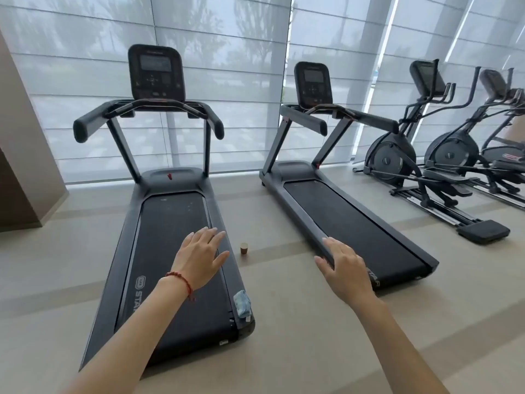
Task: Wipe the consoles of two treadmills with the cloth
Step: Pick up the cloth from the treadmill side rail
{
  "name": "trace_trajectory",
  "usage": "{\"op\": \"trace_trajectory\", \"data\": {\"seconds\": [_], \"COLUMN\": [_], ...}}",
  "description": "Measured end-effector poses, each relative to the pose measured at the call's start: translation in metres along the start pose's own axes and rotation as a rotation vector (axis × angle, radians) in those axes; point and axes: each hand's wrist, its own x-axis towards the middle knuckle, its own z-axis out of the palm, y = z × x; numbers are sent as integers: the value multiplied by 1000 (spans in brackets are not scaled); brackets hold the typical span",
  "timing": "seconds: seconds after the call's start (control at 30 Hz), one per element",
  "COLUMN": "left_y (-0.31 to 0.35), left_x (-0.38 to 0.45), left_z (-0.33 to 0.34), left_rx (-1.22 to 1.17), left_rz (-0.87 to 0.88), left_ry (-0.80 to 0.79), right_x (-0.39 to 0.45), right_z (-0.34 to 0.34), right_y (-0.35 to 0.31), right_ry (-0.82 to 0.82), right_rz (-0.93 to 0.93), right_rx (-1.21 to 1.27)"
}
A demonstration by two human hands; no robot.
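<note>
Standing behind two treadmills, both hands are held out forward with fingers straight and spread; nothing is gripped by either. The left hand (199, 257) is seen over the belt of the left treadmill (170, 237), the right hand (345, 273) over the near side rail of the right treadmill (355, 223). Whether either hand touches the machine below it cannot be told from this view.

The cloth (242, 304), pale blue and crumpled, is located on the right side rail of the left treadmill, near its rear end. It lies below and slightly to the right of the left hand, toward the viewer, with its long axis along the rail. The left hand is judged the nearer; a drawing back and downward reach would be required to take it up.

Both consoles are well apart from the hands: the left console (154, 72) and the right console (312, 83) are mounted upright at the far ends, before the blinds. No wiping is yet begun.

Lettering "STAR" is partly readable on each deck; the remainder is hidden. A small cup (243, 248) stands on the floor between the machines.
</note>
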Motion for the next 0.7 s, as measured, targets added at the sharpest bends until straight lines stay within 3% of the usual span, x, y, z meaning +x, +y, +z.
{"op": "trace_trajectory", "data": {"seconds": [0.37,0.7], "left_y": [-98,-133], "left_x": [169,266], "left_z": [49,127], "left_rx": [9,48], "left_rz": [29,44], "left_ry": [75,37], "right_x": [184,296], "right_z": [67,145], "right_y": [-36,-18], "right_ry": [18,-105], "right_rz": [21,-17], "right_rx": [92,93]}}
